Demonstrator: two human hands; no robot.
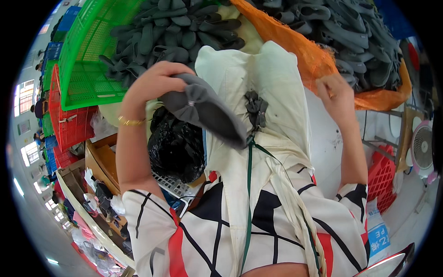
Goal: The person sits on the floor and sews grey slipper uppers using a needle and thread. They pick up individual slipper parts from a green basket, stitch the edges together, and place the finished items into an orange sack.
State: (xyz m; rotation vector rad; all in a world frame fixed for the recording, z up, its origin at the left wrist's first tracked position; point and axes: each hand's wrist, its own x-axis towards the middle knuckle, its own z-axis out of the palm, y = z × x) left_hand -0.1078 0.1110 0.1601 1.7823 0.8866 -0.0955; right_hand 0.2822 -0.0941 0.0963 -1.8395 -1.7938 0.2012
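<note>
My left hand (159, 82) is closed on the heel end of a dark grey slip-on shoe (205, 111) with a bow and a small shiny piece on its front. The shoe tilts over my left thigh, its other end toward my waist. My right hand (336, 94) is raised beside the orange sack (295, 44), its fingers curled together; whatever they pinch, if anything, is too small to make out. A small bunch of loose grey bows (255, 110) rests on the cream apron (230, 74) across my lap.
Ahead on the left, a green plastic crate (85, 87) stands by a heap of grey shoes (170, 32). More grey shoes (346, 32) fill the orange sack. A black plastic bag (177, 147) sits by my left leg. A fan (422, 143) and red crate (384, 180) are at right.
</note>
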